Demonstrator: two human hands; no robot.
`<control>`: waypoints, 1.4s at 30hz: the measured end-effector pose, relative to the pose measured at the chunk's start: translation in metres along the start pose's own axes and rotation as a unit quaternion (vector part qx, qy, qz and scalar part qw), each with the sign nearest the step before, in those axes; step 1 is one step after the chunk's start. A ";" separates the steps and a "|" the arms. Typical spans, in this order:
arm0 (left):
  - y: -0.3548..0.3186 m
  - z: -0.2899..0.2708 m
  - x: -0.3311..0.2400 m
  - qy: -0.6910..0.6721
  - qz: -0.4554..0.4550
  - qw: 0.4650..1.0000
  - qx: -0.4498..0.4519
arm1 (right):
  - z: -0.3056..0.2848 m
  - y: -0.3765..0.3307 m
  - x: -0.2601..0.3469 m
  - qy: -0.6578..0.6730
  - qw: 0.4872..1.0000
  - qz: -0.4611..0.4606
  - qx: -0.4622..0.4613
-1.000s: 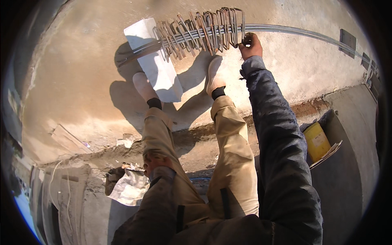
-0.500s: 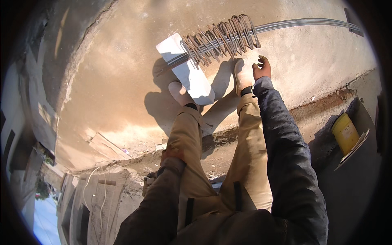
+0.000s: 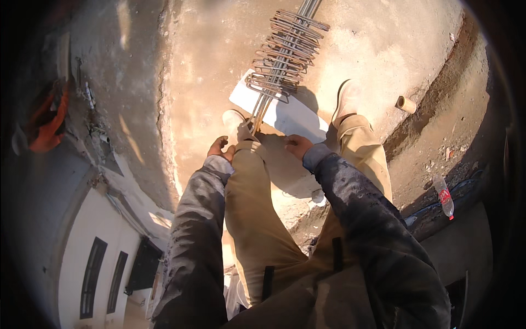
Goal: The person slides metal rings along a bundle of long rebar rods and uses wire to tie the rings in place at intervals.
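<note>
A bundle of long steel rebars [image 3: 267, 104] runs away from me, with many bent rebar stirrups [image 3: 287, 49] threaded round it. Its near ends rest over a white block [image 3: 302, 116] lying on the ground between my feet. My left hand [image 3: 221, 149] is just left of the bar ends, above my left leg, fingers loosely curled and apart, nothing in them. To the right of the bar ends, below the block, my right hand [image 3: 298, 146] is held half open with its fingers toward the left. I see nothing in it. Neither hand touches the rebars.
A short tan tube [image 3: 406, 104] lies on the ground at right, beside a broken concrete edge. Nearer on that side is a clear plastic bottle [image 3: 444, 196] with a red label. Far left, a person in orange [image 3: 49, 123] is partly visible. A white wall [image 3: 82, 236] with dark windows stands lower left.
My view has turned, so the rebars now point almost straight away from me. My left hand has come forward from beside my leg. My right hand has drawn back and inward toward the bar ends.
</note>
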State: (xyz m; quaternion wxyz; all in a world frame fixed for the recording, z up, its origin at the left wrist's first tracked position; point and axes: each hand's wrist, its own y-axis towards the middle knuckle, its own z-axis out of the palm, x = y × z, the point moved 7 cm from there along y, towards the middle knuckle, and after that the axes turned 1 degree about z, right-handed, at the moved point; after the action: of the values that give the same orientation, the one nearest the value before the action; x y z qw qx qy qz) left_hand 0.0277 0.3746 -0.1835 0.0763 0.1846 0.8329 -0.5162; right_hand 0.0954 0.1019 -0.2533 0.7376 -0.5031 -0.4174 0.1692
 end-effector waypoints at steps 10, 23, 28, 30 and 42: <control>0.163 0.049 -0.092 0.070 0.156 0.974 0.148 | -0.041 -0.049 -0.172 0.234 0.719 0.208 -0.620; 0.175 0.048 -0.113 0.042 0.067 0.992 0.098 | 0.006 -0.001 -0.143 0.437 0.690 0.048 -0.575; 0.202 0.050 -0.095 -0.035 0.093 0.983 0.154 | 0.002 0.003 -0.133 0.370 0.727 0.088 -0.572; 0.192 0.050 -0.093 -0.084 0.053 0.986 0.130 | -0.009 -0.004 -0.115 0.369 0.717 0.065 -0.587; 0.163 0.042 -0.057 -0.181 -0.117 0.963 0.162 | -0.079 0.002 -0.082 0.206 0.773 0.000 -0.600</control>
State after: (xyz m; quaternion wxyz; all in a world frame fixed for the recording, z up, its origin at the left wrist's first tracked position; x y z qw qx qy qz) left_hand 0.1407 0.3891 -0.3202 0.1338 -0.0012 0.7265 -0.6740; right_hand 0.1093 0.0005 -0.3035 0.3546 -0.8664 -0.2723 -0.2225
